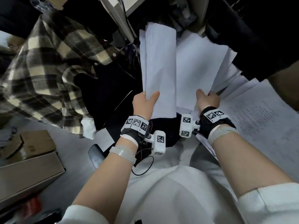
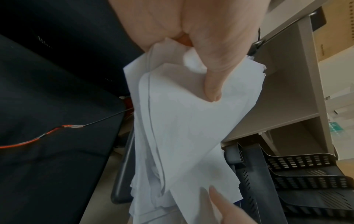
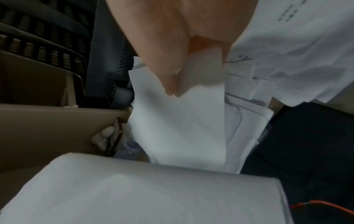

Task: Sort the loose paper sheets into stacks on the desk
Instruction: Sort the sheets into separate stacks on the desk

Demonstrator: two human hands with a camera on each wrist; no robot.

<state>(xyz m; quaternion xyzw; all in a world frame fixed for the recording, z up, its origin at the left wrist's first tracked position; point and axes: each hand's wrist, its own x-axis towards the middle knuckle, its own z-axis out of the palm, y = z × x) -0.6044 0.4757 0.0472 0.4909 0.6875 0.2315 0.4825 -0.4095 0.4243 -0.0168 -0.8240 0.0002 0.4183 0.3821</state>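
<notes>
Both hands held paper above the person's lap. Left hand (image 1: 143, 103) gripped the near edge of a thick sheaf of blank white sheets (image 1: 159, 70), thumb (image 2: 211, 84) pressed flat on the top sheet and the other fingers curled beneath, so that the sheaf stood away from the body. Right hand (image 1: 207, 100) pinched a second, fanned bundle of sheets (image 1: 199, 67) between thumb and fingers, just beside the first; the two bundles overlapped along their inner edges in the head view. More loose printed pages (image 1: 258, 120) lay spread to the person's right, partly under the right forearm, with lines of text showing. Black mesh letter trays (image 2: 306, 171) stood stacked beyond the paper, beside a beige shelf unit (image 2: 287, 91). A plaid shirt (image 1: 40, 70) hung to the left, and cardboard boxes (image 1: 30, 159) sat on the floor below it. Marker-tagged bands were strapped round both wrists, and a thin red wire (image 2: 28, 141) trailed across dark fabric.
</notes>
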